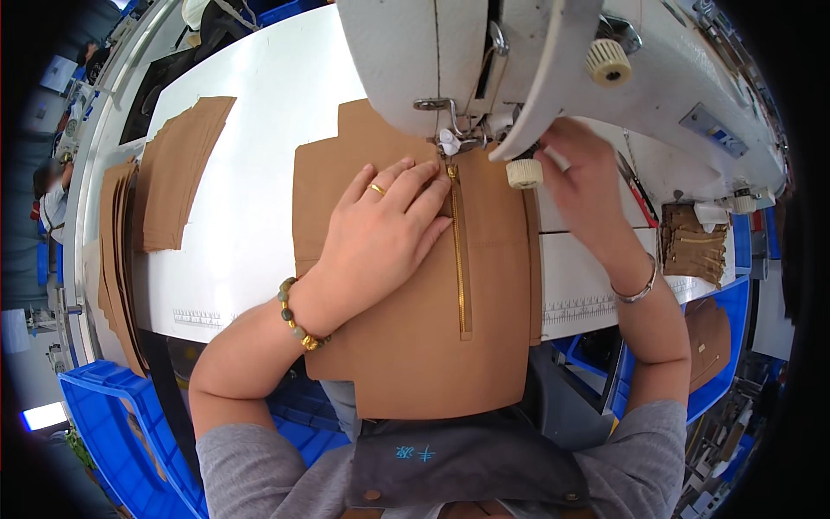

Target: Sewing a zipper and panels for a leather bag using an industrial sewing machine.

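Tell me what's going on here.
A person is at a sewing machine with a brown panel under its head. The left hand lies flat on the panel, fingers beside the upper end of its gold zipper. The right hand is raised at the machine, close to a cream knob; what its fingertips touch is hidden. More brown pieces lie to the left.

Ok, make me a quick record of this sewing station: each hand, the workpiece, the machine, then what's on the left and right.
Left hand: flat on the workpiece, left of the zipper
Right hand: beside the cream knob; fingertips partly hidden
Workpiece: brown panel with gold-toothed zipper
Machine: white sewing machine
Left side: brown pieces on white table
Right side: small brown pile, blue bin
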A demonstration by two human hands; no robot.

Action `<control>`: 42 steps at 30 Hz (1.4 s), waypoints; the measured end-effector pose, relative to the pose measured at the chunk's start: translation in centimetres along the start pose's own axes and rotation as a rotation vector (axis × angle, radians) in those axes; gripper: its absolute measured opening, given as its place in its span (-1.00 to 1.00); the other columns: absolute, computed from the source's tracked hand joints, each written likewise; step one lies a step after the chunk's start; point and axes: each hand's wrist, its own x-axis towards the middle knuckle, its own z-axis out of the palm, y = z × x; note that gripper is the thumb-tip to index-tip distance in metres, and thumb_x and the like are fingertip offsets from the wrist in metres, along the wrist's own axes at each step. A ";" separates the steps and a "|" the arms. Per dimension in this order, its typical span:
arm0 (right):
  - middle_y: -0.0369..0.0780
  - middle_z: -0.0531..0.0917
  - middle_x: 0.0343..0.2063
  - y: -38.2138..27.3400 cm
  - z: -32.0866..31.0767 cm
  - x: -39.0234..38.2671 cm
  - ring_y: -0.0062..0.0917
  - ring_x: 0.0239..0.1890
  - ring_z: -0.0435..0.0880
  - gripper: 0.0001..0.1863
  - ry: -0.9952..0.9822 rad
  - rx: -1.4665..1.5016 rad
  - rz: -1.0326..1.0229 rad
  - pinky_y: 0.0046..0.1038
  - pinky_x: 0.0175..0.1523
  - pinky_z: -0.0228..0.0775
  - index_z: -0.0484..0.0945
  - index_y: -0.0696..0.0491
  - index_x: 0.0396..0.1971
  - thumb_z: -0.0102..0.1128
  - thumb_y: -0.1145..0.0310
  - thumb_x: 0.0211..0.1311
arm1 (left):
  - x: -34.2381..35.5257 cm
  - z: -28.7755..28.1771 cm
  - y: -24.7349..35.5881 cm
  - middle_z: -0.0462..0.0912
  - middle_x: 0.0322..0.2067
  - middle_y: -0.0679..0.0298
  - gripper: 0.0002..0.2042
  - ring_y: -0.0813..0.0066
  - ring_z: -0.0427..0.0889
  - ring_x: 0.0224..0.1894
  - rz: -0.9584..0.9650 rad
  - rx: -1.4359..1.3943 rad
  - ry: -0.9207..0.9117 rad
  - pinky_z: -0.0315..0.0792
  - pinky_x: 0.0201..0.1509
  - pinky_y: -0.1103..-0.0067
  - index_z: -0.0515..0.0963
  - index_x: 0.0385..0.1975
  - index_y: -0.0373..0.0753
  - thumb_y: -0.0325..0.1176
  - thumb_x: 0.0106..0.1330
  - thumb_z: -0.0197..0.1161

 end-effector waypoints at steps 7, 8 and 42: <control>-0.18 0.63 -0.22 -1.7 3.4 -2.3 -0.24 -0.01 0.56 -0.74 -0.199 -0.169 -0.157 -0.18 0.23 0.35 0.83 -0.10 -0.14 0.38 0.11 0.31 | -0.2 0.0 0.0 0.67 0.06 0.24 -0.66 0.21 0.64 0.13 0.073 -0.050 0.069 0.56 0.22 0.32 0.72 0.08 -0.16 -0.37 0.28 0.40; -0.19 0.62 -0.24 -1.7 3.6 -2.4 -0.25 -0.03 0.56 -0.75 -0.173 -0.246 -0.200 -0.19 0.22 0.36 0.83 -0.12 -0.14 0.38 0.10 0.30 | -0.1 0.0 0.0 0.67 0.05 0.24 -0.66 0.20 0.65 0.12 0.075 -0.060 0.069 0.57 0.19 0.32 0.73 0.07 -0.16 -0.39 0.27 0.40; -0.22 0.73 -0.06 -1.4 3.0 -1.7 -0.30 0.10 0.62 -0.42 -0.261 -0.259 -0.320 -0.15 0.44 0.31 0.67 0.07 0.13 0.43 0.02 0.20 | -0.1 -0.4 -0.5 0.65 0.22 0.24 -0.52 0.21 0.58 0.34 0.007 -0.069 -0.042 0.44 0.41 0.13 0.65 0.23 -0.13 -0.07 0.37 0.36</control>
